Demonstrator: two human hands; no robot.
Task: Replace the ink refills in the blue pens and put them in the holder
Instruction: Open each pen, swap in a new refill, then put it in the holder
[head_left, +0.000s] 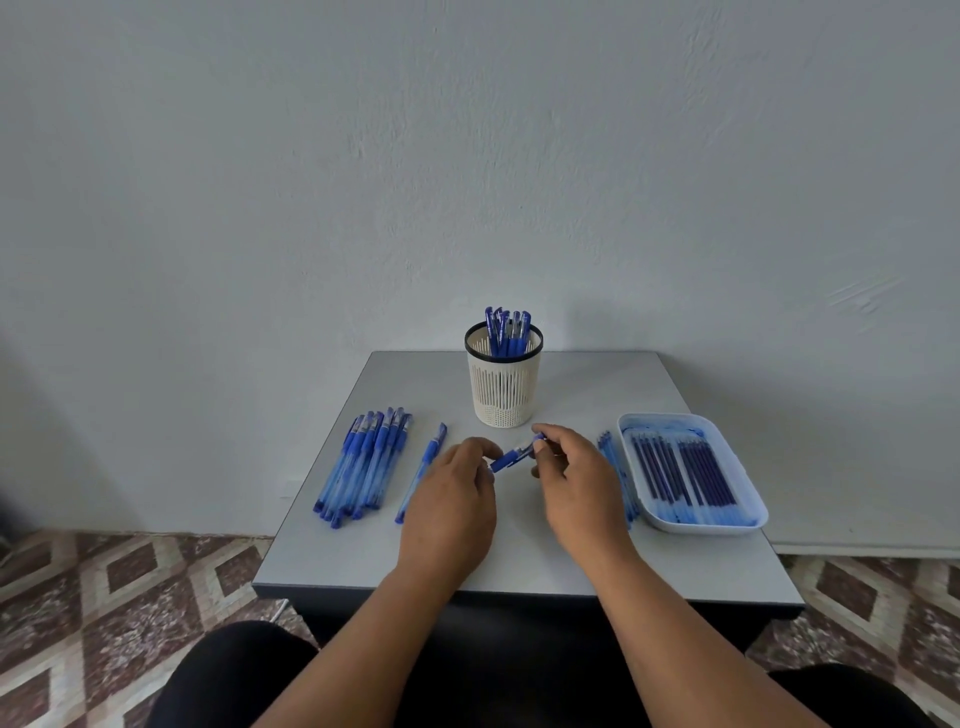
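Pinching one blue pen (514, 456) between them, both hands' fingers (540, 441) are closed on it.

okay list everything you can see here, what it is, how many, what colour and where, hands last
Table: one, grey, centre.
Holder: one, cream with dark rim, table's far middle.
Pens in holder: several, blue, upright.
Pen bundle: about eight, blue, table's left.
Single pen: one, blue, beside the bundle.
Tray: one, white, table's right.
Refills: many, dark blue, inside the tray.
Loose items: several, blue, left of tray, partly hidden.
Held pen: one, blue, between both hands.
Left hand; right hand: gripping it.
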